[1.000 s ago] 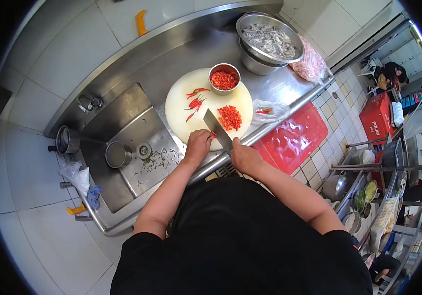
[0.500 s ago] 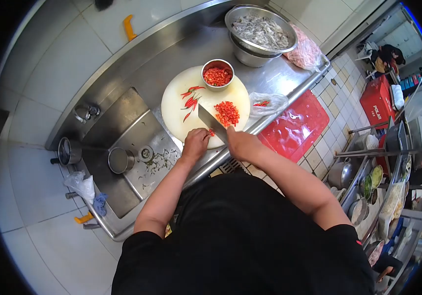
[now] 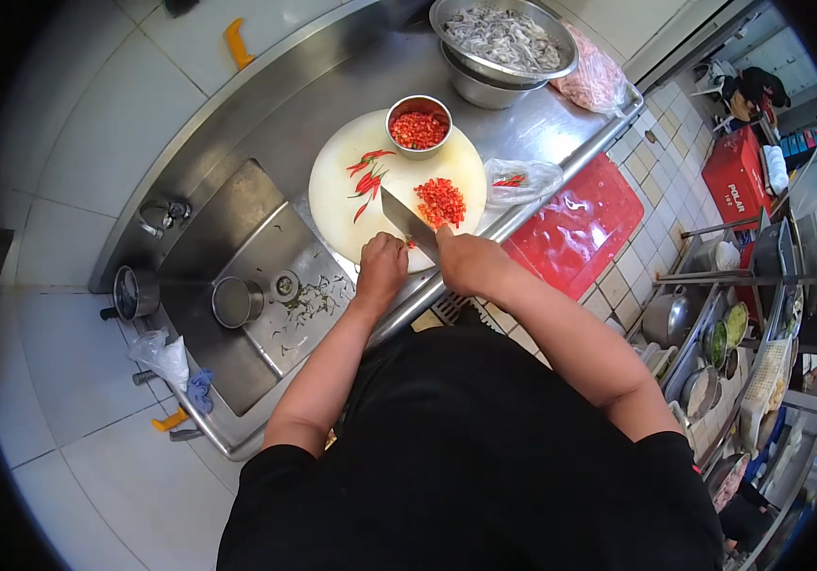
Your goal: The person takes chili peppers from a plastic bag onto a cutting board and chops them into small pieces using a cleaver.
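Note:
My right hand (image 3: 466, 261) is closed round the handle of a broad-bladed kitchen knife (image 3: 407, 221), its blade angled up and left over the round white cutting board (image 3: 337, 224). At the board's near edge, my left hand (image 3: 384, 268) is curled with its fingertips by the blade, pinching a red chili (image 3: 410, 244) that shows only as a small bit of red. A pile of chopped chilies (image 3: 441, 202) lies right of the blade. Several whole red chilies (image 3: 368, 181) lie to its left. A steel bowl of chopped chilies (image 3: 419, 129) stands on the board's far side.
Beside the board lies a plastic bag with chilies (image 3: 521, 183). Behind are a colander of seafood (image 3: 504, 43) and a bag of pink meat (image 3: 587, 76). The sink (image 3: 266, 247) is at left, a red board (image 3: 585, 228) beyond the counter's right edge. A person (image 3: 759, 90) is far right.
The view has shifted slightly. The knife and both hands stay at the near edge of the board, with the blade a little lower against the chili.

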`<state>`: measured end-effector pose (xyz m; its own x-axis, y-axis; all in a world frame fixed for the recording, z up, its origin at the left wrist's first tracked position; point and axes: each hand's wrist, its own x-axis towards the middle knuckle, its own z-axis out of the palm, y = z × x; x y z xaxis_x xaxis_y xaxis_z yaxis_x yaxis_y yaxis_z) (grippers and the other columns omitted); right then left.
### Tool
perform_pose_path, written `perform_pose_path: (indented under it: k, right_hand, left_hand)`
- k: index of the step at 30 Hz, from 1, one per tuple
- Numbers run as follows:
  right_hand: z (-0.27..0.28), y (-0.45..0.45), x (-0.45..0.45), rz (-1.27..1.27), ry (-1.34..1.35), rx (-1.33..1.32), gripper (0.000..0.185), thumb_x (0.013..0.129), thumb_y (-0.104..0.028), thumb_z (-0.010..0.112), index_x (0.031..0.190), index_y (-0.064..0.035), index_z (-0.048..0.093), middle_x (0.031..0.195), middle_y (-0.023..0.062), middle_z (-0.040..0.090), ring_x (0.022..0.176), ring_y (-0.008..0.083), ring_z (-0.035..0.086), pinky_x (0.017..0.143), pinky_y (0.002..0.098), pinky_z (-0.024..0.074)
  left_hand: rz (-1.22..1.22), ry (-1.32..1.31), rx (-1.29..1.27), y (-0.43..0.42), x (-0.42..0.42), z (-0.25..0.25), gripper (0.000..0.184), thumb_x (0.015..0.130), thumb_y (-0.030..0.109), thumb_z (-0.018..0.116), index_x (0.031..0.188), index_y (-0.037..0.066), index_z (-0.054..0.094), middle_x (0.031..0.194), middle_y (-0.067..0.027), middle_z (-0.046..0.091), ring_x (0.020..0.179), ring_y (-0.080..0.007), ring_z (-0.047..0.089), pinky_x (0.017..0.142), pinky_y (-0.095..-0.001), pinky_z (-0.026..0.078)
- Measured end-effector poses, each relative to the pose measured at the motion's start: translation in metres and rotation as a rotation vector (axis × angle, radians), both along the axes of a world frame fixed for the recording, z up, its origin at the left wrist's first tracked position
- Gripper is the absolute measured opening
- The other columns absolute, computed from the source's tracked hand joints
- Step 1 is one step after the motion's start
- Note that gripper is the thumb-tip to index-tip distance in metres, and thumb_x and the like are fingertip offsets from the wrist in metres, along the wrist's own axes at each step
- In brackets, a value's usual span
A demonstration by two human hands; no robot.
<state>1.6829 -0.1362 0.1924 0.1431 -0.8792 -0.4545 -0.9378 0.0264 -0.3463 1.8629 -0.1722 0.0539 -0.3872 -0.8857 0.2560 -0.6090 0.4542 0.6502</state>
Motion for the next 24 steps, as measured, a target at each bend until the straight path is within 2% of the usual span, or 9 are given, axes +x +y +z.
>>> perform_pose_path:
  k: [3, 5, 8, 11, 14, 18, 21, 23, 24]
  right_hand:
    - [0.002, 0.009, 0.002, 0.053, 0.033, 0.051, 0.021, 0.093, -0.008, 0.045, 0.111, 0.0017, 0.044, 0.087, 0.0283, 0.069, 0.086, 0.0432, 0.07, 0.078, 0.0528, 0.0551]
    - [-0.021, 0.039, 0.001, -0.059, 0.004, -0.003, 0.018, 0.096, -0.013, 0.048, 0.106, 0.0012, 0.043, 0.078, 0.0244, 0.069, 0.08, 0.0423, 0.07, 0.072, 0.0511, 0.0553]
    - [-0.034, 0.036, -0.005, -0.081, 0.019, 0.043, 0.019, 0.094, -0.011, 0.046, 0.109, 0.0012, 0.045, 0.088, 0.027, 0.07, 0.088, 0.0421, 0.071, 0.077, 0.0521, 0.0554]
    - [-0.031, 0.027, -0.013, -0.07, -0.009, -0.021, 0.02, 0.096, -0.014, 0.045, 0.11, 0.0008, 0.045, 0.086, 0.0265, 0.069, 0.084, 0.0428, 0.069, 0.075, 0.0545, 0.0538]
    - [-0.035, 0.034, -0.023, -0.079, -0.071, -0.085, 0.022, 0.097, -0.018, 0.046, 0.111, -0.0001, 0.046, 0.083, 0.0264, 0.068, 0.081, 0.0447, 0.067, 0.074, 0.0564, 0.052]
    - [-0.037, 0.046, -0.031, -0.084, -0.166, -0.09, 0.025, 0.097, -0.021, 0.05, 0.112, -0.0017, 0.046, 0.08, 0.028, 0.066, 0.081, 0.0462, 0.066, 0.074, 0.0577, 0.0515]
    - [-0.04, 0.044, -0.033, -0.166, -0.123, -0.105, 0.025, 0.097, -0.021, 0.049, 0.112, -0.0008, 0.046, 0.08, 0.0287, 0.066, 0.079, 0.0463, 0.066, 0.073, 0.0583, 0.0516]
    - [-0.043, 0.041, -0.03, -0.215, -0.108, -0.124, 0.024, 0.097, -0.021, 0.049, 0.111, -0.0002, 0.046, 0.079, 0.0287, 0.066, 0.078, 0.0463, 0.067, 0.072, 0.058, 0.0522]
    - [-0.042, 0.04, -0.03, -0.22, -0.109, -0.131, 0.024, 0.097, -0.021, 0.049, 0.111, -0.0002, 0.046, 0.079, 0.0287, 0.066, 0.078, 0.0463, 0.067, 0.072, 0.058, 0.0522]
  left_hand:
    - [0.017, -0.046, -0.008, 0.0, -0.003, 0.003, 0.009, 0.084, 0.008, 0.065, 0.089, 0.0, 0.067, 0.09, -0.0148, 0.06, 0.09, -0.0335, 0.059, 0.084, -0.0448, 0.046]
    - [0.062, -0.088, -0.016, 0.005, -0.006, 0.011, 0.009, 0.086, 0.009, 0.063, 0.086, 0.0, 0.065, 0.089, -0.0155, 0.059, 0.088, -0.0343, 0.058, 0.081, -0.0464, 0.046]
    - [0.088, -0.132, -0.044, 0.006, -0.008, 0.013, 0.011, 0.087, 0.011, 0.061, 0.085, 0.0, 0.063, 0.088, -0.0157, 0.058, 0.087, -0.0347, 0.058, 0.081, -0.0467, 0.045]
    - [0.111, -0.235, -0.018, 0.003, 0.01, 0.013, 0.012, 0.087, 0.013, 0.061, 0.086, 0.001, 0.063, 0.09, -0.0156, 0.058, 0.089, -0.0349, 0.057, 0.082, -0.0472, 0.045]
    - [0.24, -0.289, 0.035, 0.002, 0.056, 0.019, 0.012, 0.087, 0.014, 0.06, 0.09, 0.003, 0.064, 0.093, -0.0157, 0.059, 0.09, -0.0348, 0.058, 0.082, -0.0474, 0.045]
    - [0.402, -0.359, -0.078, 0.002, 0.113, 0.019, 0.012, 0.088, 0.015, 0.06, 0.092, 0.006, 0.066, 0.097, -0.0159, 0.062, 0.095, -0.035, 0.059, 0.085, -0.0455, 0.045]
    - [0.464, -0.313, -0.197, -0.013, 0.113, 0.021, 0.013, 0.088, 0.016, 0.061, 0.094, 0.005, 0.067, 0.095, -0.0157, 0.065, 0.094, -0.0342, 0.062, 0.085, -0.0437, 0.048]
    - [0.315, 0.019, 0.083, -0.033, 0.089, 0.031, 0.014, 0.088, 0.016, 0.064, 0.095, 0.004, 0.066, 0.092, -0.0157, 0.066, 0.09, -0.0338, 0.065, 0.081, -0.0426, 0.051]
    - [0.309, 0.018, 0.075, -0.043, 0.074, 0.035, 0.014, 0.088, 0.016, 0.064, 0.095, 0.004, 0.066, 0.092, -0.0157, 0.066, 0.09, -0.0338, 0.065, 0.081, -0.0426, 0.051]
